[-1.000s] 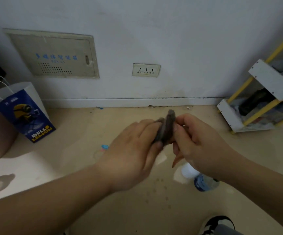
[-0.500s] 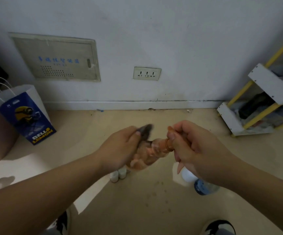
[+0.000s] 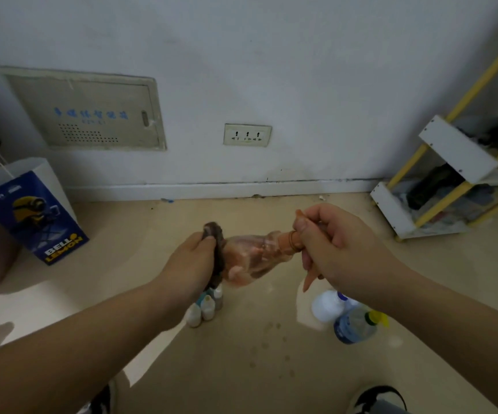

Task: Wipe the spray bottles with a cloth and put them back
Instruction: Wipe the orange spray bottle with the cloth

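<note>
Yellow-and-white rack (image 3: 457,180) at right, blue paper bag (image 3: 32,216) at left, small bottles (image 3: 204,307) on floor partly hidden behind left hand (image 3: 194,261), orange spray bottle (image 3: 253,255) sideways in mid-air, right hand (image 3: 340,249) curled round its neck, left hand gripping dark cloth (image 3: 215,234) against its base

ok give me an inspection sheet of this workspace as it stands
surface: beige floor, dark spots near the middle
job's things: orange spray bottle held sideways in the air; dark cloth at its base
clutter: small bottles in a cluster, white bottle and blue bottle with yellow cap on the floor; paper bag at left
grips: left hand holds the dark cloth against the bottle; right hand grips the sprayer head
cables: nothing seen
surroundings: white wall with socket and panel; yellow-and-white rack at right
</note>
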`<action>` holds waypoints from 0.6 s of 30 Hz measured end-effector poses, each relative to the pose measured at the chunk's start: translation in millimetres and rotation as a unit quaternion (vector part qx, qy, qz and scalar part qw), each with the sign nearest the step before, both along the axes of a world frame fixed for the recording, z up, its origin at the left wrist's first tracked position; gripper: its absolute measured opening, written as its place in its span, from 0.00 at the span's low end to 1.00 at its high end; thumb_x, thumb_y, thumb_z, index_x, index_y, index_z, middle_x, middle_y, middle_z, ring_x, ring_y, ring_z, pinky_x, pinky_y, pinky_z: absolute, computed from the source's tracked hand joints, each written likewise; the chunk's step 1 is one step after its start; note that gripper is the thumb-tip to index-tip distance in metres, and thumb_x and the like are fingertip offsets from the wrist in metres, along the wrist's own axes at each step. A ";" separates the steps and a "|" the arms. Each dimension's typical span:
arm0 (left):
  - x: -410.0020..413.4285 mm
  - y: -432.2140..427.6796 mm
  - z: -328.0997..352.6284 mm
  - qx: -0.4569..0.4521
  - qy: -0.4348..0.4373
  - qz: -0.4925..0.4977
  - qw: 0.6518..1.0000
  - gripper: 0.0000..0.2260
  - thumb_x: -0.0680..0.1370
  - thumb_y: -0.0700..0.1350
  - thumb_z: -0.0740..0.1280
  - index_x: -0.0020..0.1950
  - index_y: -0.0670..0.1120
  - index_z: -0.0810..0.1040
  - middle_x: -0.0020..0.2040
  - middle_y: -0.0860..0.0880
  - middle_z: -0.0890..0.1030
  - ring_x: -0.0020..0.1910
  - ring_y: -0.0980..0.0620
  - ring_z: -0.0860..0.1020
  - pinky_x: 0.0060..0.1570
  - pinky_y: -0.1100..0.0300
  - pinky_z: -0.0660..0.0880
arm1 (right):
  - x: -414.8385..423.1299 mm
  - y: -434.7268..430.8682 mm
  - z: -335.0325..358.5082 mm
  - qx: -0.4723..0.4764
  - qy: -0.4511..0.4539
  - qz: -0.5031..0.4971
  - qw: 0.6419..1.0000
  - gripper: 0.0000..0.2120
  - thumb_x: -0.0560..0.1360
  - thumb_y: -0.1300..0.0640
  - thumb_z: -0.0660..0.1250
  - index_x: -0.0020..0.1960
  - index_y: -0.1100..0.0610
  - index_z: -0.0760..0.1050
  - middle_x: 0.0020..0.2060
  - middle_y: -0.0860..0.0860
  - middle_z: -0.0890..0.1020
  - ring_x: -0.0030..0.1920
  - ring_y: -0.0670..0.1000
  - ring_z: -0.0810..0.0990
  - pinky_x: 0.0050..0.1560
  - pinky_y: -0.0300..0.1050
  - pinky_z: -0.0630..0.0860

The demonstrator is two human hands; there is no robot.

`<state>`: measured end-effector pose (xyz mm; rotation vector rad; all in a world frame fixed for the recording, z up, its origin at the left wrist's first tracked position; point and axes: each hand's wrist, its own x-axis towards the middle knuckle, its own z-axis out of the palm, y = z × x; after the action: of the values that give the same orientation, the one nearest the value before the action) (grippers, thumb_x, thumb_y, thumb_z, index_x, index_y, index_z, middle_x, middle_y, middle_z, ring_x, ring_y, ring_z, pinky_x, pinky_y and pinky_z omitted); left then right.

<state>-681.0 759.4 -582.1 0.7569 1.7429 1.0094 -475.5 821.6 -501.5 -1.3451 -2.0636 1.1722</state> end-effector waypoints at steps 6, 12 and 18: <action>33.6 -20.0 13.0 0.281 0.362 -0.140 0.878 0.16 0.85 0.50 0.57 0.72 0.53 0.73 0.70 0.54 0.71 0.68 0.55 0.69 0.68 0.60 0.65 | -1.2 2.3 -0.6 -0.043 0.020 -0.028 0.998 0.10 0.84 0.51 0.59 0.50 0.53 0.77 0.31 0.54 0.83 0.33 0.59 0.82 0.36 0.52 0.80; -1.2 3.5 1.8 0.191 0.169 -0.081 0.963 0.17 0.86 0.55 0.53 0.70 0.52 0.74 0.59 0.47 0.78 0.57 0.49 0.77 0.59 0.50 0.77 | 2.3 5.6 7.1 -0.034 0.036 -0.049 0.998 0.10 0.84 0.53 0.59 0.50 0.55 0.77 0.31 0.55 0.83 0.29 0.52 0.81 0.35 0.52 0.79; -4.0 3.3 0.8 0.012 -0.288 0.124 0.949 0.20 0.86 0.55 0.56 0.56 0.41 0.80 0.35 0.43 0.77 0.34 0.46 0.73 0.37 0.55 0.68 | 7.8 5.5 11.5 -0.042 0.077 -0.075 0.993 0.11 0.84 0.56 0.58 0.52 0.60 0.77 0.29 0.54 0.81 0.31 0.55 0.80 0.32 0.51 0.80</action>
<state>-685.0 762.7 -581.2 0.2125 1.3292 1.2707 -467.7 827.1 -490.1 -1.3754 -1.7914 1.2667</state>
